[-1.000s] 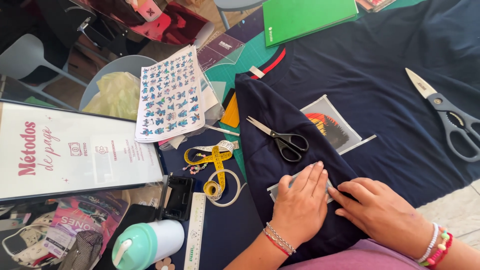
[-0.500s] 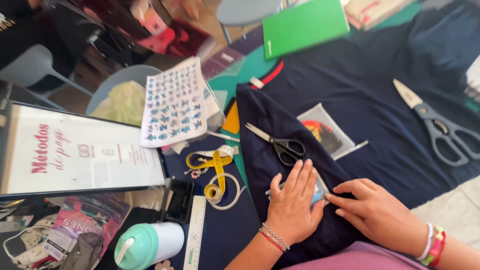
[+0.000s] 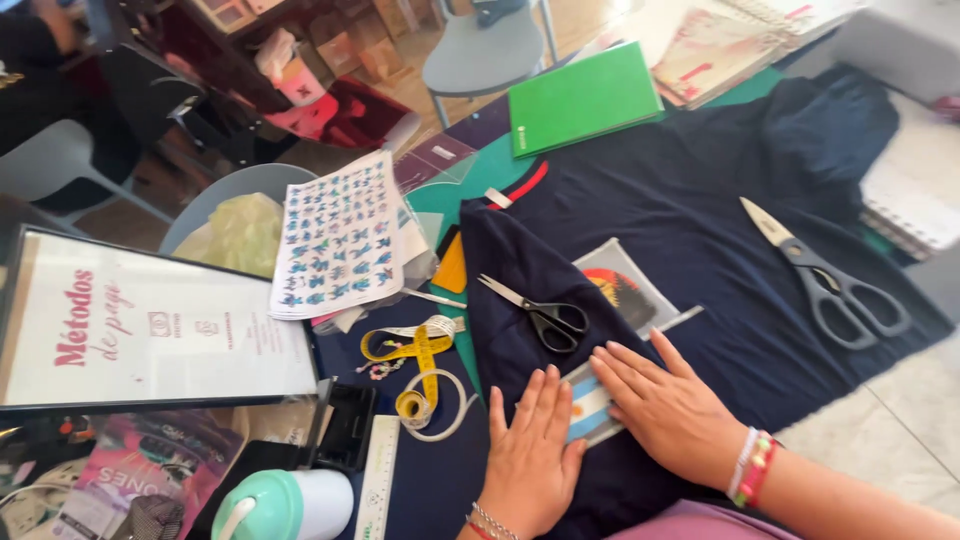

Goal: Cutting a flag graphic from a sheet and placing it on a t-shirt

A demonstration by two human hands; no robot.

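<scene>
— Patch (image 3: 590, 405), light blue and white, is pressed flat on the folded navy garment (image 3: 700, 250) near the table's front edge; the left hand (image 3: 530, 455) and right hand (image 3: 665, 405) are laid on it side by side, palms down, fingers spread, nothing gripped.

— What could be spoiled?

— The patch could be dragged askew if the fabric is shifted under uneven pressure — a crease could be trapped beneath it. The small black scissors (image 3: 540, 312), lying just beyond the fingertips, could be knocked by a careless sweep.
</scene>
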